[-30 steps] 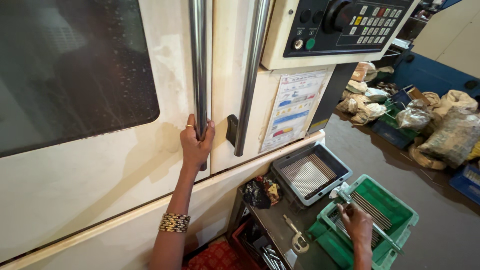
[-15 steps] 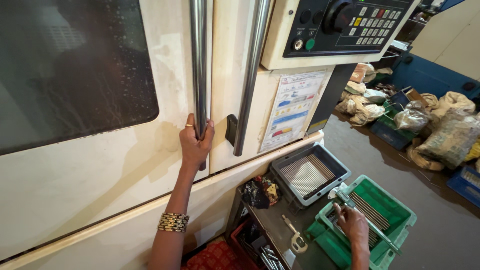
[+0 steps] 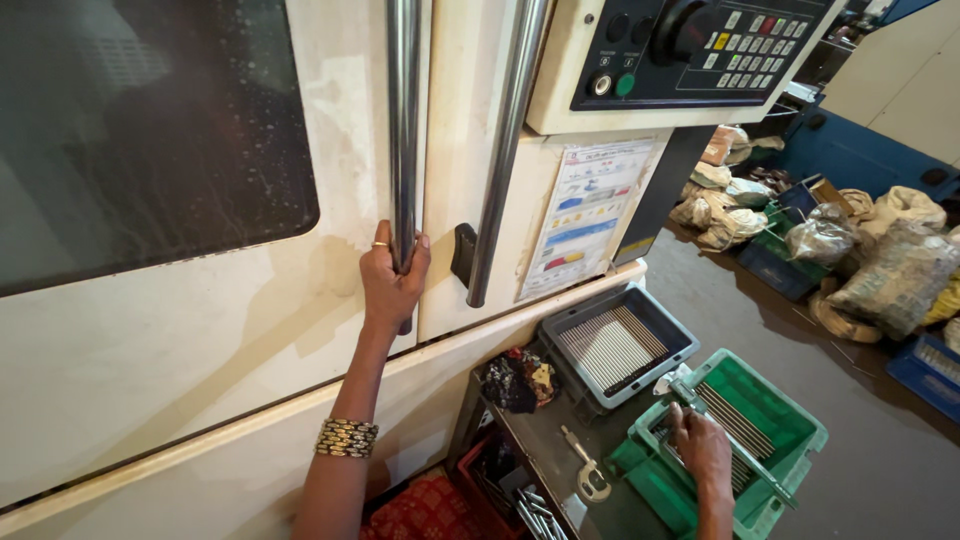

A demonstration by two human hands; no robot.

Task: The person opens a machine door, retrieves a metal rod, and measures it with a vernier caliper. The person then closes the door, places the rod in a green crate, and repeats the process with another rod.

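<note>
The left hand [image 3: 392, 282] is closed round the lower end of a vertical steel door handle [image 3: 403, 130], fingers wrapped over the bar, a ring on one finger and a beaded bracelet [image 3: 346, 437] at the wrist. There are two such handles: the gripped one on the left door, and a second handle [image 3: 505, 150] slanting down the right door, just beside a small black latch [image 3: 463, 254]. Both are long, round, polished bars, bright against the worn cream paint of the machine doors, and the left door carries one dark window [image 3: 140, 130]. The right hand [image 3: 702, 450] lies palm down, fingers loosely curled, on thin metal rods [image 3: 735, 420] in a green crate [image 3: 770, 410]; whether it has hold of any I cannot tell. Two green crates sit nested or side by side there, and one grey tray [image 3: 615, 345] next to them holds a neat row of the same slim rods. On the tabletop [image 3: 555, 450] between lie one caliper-like gauge [image 3: 585, 472] and one crumpled dark cloth [image 3: 518, 380]. Above the tray hangs one printed chart [image 3: 585, 215], and over it one control panel [image 3: 690, 45] with a keypad and a green button. Filled sacks [image 3: 890, 260] are heaped on the floor to the right
</note>
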